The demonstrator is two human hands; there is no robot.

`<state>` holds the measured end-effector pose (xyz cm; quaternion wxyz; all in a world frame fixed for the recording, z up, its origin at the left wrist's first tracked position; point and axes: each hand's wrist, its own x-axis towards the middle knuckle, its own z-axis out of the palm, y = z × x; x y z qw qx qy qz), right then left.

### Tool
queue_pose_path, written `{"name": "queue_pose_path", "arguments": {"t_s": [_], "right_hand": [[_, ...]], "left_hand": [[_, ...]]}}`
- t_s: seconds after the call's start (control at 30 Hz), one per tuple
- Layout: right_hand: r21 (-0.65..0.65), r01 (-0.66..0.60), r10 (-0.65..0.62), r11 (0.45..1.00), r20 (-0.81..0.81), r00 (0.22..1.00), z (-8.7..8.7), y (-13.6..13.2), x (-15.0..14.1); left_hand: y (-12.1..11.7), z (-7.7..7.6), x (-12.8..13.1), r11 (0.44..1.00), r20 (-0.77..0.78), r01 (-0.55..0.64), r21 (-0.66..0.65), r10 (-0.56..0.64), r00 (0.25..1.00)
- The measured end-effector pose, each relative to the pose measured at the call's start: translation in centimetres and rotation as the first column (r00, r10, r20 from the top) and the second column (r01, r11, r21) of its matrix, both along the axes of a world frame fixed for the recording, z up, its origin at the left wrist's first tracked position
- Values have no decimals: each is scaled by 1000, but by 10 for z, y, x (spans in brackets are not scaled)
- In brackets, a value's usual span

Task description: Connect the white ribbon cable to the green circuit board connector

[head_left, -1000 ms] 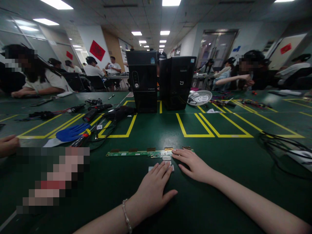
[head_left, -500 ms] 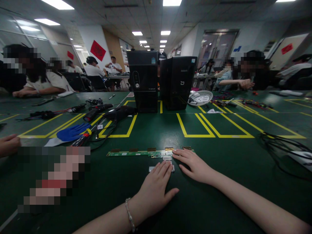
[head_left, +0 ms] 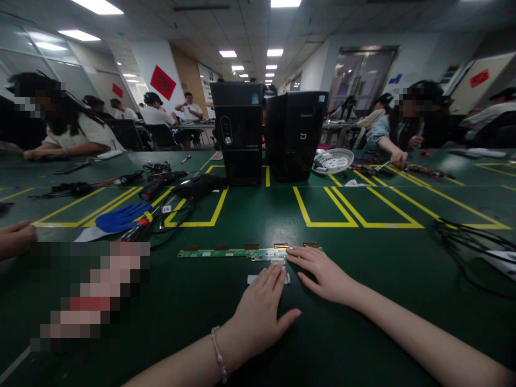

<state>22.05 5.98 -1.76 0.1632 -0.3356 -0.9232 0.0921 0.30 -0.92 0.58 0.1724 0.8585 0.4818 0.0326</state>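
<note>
A long, narrow green circuit board (head_left: 226,252) lies flat on the green table mat (head_left: 363,301), with small brown connectors along its far edge. My right hand (head_left: 324,273) rests flat with its fingertips on the board's right end. My left hand (head_left: 258,314) lies palm down just in front of the board, fingers spread, its fingertips over a small white piece (head_left: 252,279) on the mat. Neither hand grips anything.
Two black computer towers (head_left: 237,131) (head_left: 296,134) stand behind yellow floor-tape boxes. A blue glove (head_left: 121,216), black tools and cables (head_left: 177,196) lie at the left, a white basket (head_left: 334,160) behind right, black cables (head_left: 467,239) at the right. Other people sit around; someone's hand (head_left: 16,239) rests at the left edge.
My hands have barely shifted; the left thumb has spread slightly. A person at the back right has reached an arm down to the table.
</note>
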Motion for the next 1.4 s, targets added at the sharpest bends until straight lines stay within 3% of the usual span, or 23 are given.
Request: {"name": "queue_pose_path", "arguments": {"t_s": [0.57,0.87,1.0,1.07,1.13,1.4], "right_hand": [[12,4,-4,1000,20,1000,1,-1,0],[-1,11,-11,1000,23,1000,3,-1,-1],[-13,16,-15,1000,19,1000,5,-3,-2],[-25,19,-18,1000,29,999,6,-3,-1],[-37,21,-19,999,42,999,7,-3,-1],[-76,31,-25,997,75,997,8,-3,2]], "left_hand": [[1,-9,1,998,55,-22,66,19,998],[1,-6,-1,993,102,-41,114,29,994],[5,-4,-16,965,156,-30,261,-12,988],[12,-2,-27,947,173,-87,310,33,984],[21,-2,-40,928,200,-158,338,94,975],[65,-13,-82,917,146,-120,380,69,987]]}}
